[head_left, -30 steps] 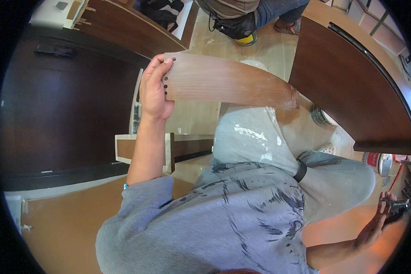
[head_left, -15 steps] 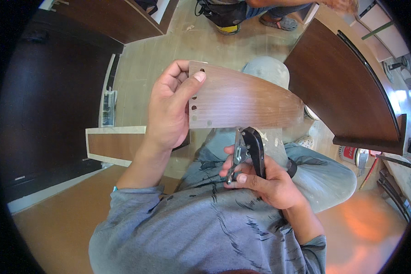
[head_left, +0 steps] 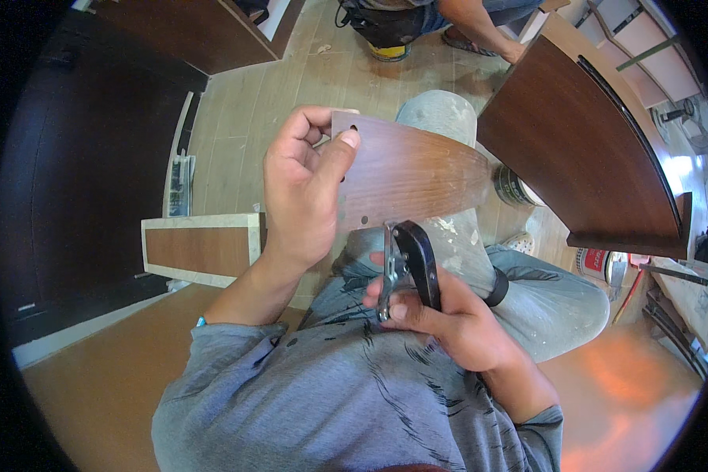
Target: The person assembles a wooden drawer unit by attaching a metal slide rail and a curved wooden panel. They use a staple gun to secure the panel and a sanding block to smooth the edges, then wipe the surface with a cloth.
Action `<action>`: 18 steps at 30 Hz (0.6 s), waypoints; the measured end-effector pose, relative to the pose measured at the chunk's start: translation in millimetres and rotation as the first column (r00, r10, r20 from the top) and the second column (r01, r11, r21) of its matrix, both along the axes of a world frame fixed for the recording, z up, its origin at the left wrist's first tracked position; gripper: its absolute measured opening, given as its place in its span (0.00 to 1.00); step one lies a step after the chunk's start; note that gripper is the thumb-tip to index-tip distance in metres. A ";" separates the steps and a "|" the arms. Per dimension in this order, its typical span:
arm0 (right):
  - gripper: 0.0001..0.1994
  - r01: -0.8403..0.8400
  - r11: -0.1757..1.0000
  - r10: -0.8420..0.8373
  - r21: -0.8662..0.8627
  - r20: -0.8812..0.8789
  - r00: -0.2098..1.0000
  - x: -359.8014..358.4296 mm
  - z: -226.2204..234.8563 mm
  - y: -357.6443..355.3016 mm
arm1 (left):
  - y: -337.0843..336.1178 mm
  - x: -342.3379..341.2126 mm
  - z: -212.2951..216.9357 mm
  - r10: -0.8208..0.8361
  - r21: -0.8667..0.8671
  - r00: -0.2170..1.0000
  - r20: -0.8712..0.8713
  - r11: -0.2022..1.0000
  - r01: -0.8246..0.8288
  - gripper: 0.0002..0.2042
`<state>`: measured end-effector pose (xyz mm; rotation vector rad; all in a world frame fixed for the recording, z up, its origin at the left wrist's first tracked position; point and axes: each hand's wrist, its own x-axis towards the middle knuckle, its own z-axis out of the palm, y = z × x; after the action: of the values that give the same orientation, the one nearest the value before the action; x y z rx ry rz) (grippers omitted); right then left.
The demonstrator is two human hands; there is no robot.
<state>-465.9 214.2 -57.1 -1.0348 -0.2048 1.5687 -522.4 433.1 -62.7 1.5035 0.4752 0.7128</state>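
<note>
Wooden panel [head_left: 405, 169]: brown laminate board with drilled holes near its left end, held in the air above the person's lap at the centre of the view. Long axis runs roughly from 9 to 3 o'clock, the far end tapering toward 3 o'clock over a paint-flecked grey knee [head_left: 440, 118].

Left hand [head_left: 303, 189]: clamped on the panel's left end, thumb laid over the front face just beside the upper hole, fingers curled behind the edge. It is the hand nearer the panel, in full contact.

Right hand [head_left: 440, 315]: closed around a black hand tool [head_left: 409, 263], apparently pliers or a similar hinged tool, which stands nearly upright. The panel lies toward 12 o'clock from this hand; the tool's tip sits just beside the panel's lower edge, and contact cannot be told.

Surroundings, largest first:
- Dark cabinet front [head_left: 71, 197], filling 9 o'clock.
- Large brown board [head_left: 582, 149] with a long slot, leaning at 2 o'clock.
- Pale wood-plank floor [head_left: 236, 118], running from 11 to 12 o'clock.
- Lighter panel with pale edging [head_left: 200, 248], lying flat at 9 o'clock of the left wrist.
- Another person [head_left: 417, 20], partly visible at 12 o'clock.
- Paint tin [head_left: 515, 189], on the floor past the panel's right end.
</note>
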 end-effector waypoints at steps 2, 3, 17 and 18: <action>0.27 -0.035 0.999 0.035 0.004 0.038 0.999 -2.5 2.1 1.1 | 5.6 -1.8 1.7 0.008 -0.070 1.000 0.004 0.998 -0.008 0.08; 0.27 -0.030 1.000 0.030 -0.004 0.049 0.998 -4.7 2.6 2.1 | 6.4 -2.9 2.4 0.009 -0.107 1.000 0.005 0.994 -0.009 0.08; 0.13 0.062 0.986 -0.109 0.157 0.312 0.944 -35.3 -0.4 39.0 | 0.4 -36.6 22.8 0.041 0.016 0.996 0.082 0.999 -0.042 0.09; 0.14 0.071 0.984 -0.122 0.162 0.325 0.938 -37.6 -1.5 39.8 | 1.5 -36.4 21.7 0.040 0.025 0.995 0.090 0.999 -0.042 0.09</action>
<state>-503.5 254.1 -58.6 -1.1714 -0.4892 1.2613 -558.8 434.7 -41.0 1.4834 0.4314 0.8179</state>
